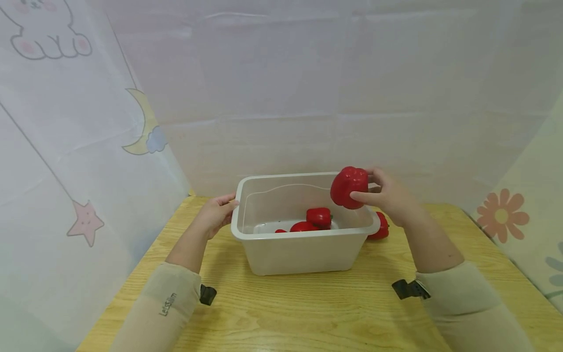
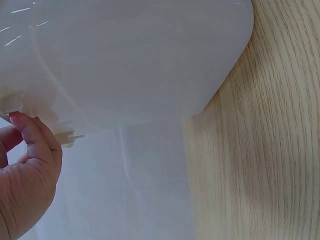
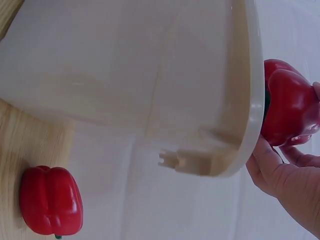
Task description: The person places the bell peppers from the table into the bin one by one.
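A red bell pepper (image 1: 349, 187) is in my right hand (image 1: 387, 194), gripped between thumb and fingers over the right end of a white plastic bin (image 1: 303, 252). The right wrist view shows this pepper (image 3: 290, 102) just beyond the bin's rim. At the bin's left end, my left hand (image 1: 216, 213) holds the rim, thumb on top; in the left wrist view its fingers (image 2: 35, 137) curl under the edge. Inside the bin lie several red peppers (image 1: 318, 216), partly hidden by the front wall.
Another red bell pepper (image 3: 51, 201) lies on the wooden table (image 1: 281, 313) just right of the bin, partly hidden behind it in the head view. A pale printed cloth (image 1: 281, 98) hangs behind the table and along both sides.
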`<state>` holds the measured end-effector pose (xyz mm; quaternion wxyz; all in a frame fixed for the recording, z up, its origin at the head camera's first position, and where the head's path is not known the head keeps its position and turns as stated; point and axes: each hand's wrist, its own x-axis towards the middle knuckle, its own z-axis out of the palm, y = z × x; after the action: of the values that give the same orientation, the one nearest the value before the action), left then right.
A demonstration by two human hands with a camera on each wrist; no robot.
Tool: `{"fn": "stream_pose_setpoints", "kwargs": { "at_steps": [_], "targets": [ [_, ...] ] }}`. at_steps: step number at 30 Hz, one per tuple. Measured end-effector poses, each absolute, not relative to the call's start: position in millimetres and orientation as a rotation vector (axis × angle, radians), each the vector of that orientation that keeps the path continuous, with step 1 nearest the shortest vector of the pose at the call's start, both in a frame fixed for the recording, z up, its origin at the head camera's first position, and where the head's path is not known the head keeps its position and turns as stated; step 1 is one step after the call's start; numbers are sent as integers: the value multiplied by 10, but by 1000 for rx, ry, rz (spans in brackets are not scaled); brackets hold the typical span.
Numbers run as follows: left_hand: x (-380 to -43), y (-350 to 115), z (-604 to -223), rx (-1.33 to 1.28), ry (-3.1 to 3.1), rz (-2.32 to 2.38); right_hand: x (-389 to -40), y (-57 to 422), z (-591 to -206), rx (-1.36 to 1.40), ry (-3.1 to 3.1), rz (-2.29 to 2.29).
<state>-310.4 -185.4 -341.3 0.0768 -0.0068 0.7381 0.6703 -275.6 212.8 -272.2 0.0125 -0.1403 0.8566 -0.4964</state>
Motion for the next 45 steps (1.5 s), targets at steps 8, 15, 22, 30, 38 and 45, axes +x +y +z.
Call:
{"fn": "stream_pose_setpoints", "kwargs": {
  "at_steps": [8,15,22,30,38,45],
  "targets": [
    [-3103,-1849,-3418,8,2218,2009,-2749,1968,-2752,-453,2694,-1459],
    [-3099,-1835,-3410,13,2213,2006,-2746,1897,-2784,-452,2702,-1408],
    [-3095,-1834,-3407,11,2210,2009,-2748,1873,-2799,-481,2689,-1387],
    [-3083,-1834,-3387,17,2208,2008,-2758,1884,-2807,-541,2688,-1422],
    [-3112,-1851,-3427,16,2207,2014,-2736,1904,-2795,-568,2717,-1383],
    [-3116,-1857,-3423,10,2210,2014,-2733,1910,-2810,-591,2710,-1400]
  ]
}}
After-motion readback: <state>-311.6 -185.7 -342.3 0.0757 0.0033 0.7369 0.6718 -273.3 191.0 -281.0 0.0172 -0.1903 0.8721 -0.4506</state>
